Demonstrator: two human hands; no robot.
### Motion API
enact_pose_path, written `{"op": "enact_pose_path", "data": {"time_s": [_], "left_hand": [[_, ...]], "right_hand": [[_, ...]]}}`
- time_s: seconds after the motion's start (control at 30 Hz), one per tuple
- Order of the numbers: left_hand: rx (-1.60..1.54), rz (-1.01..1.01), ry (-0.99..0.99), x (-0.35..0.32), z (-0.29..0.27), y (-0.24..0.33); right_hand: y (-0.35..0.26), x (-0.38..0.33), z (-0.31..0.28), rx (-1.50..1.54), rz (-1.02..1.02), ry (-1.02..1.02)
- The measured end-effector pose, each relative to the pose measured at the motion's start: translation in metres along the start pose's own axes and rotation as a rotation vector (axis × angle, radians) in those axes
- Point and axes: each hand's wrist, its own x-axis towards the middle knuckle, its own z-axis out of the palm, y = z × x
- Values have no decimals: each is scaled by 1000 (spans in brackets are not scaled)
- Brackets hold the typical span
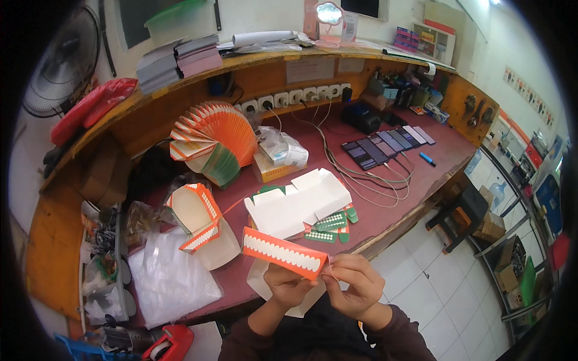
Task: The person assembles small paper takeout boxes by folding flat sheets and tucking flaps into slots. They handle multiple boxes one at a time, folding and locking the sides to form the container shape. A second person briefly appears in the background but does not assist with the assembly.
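Note:
An orange cardboard box [284,253] with a white scalloped band is held tilted in front of me, its white inner flap hanging below. My left hand [289,287] grips the box from underneath. At its right end, my right hand [355,284] pinches a thin pinkish cord or strip near the corner; the fingers partly hide it. Just beyond lie flattened box blanks [298,203], white side up, with green and orange printed flaps showing. To the left stands a partly folded orange and white box [195,210], its top open.
A fan of folded orange and green cartons [220,138] stands behind. Clear plastic bags [171,277] lie at left. A row of phones [388,144] with cables sits at the back right. A red tape dispenser [171,344] is at lower left, a black stool [460,201] at right.

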Motion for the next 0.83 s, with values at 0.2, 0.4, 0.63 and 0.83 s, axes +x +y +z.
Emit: {"op": "enact_pose_path", "data": {"time_s": [0.2,0.4,0.63,0.83], "left_hand": [[-36,-156,80,-9,3,2],[-234,-158,43,-3,3,-11],[-351,-174,115,-6,12,-8],[-649,-584,465,0,-13,-30]], "right_hand": [[2,8,4,-128,-111,-54],[10,-2,6,-132,34,-110],[32,-5,25,-174,-141,-98],[27,-4,23,-505,228,-255]]}}
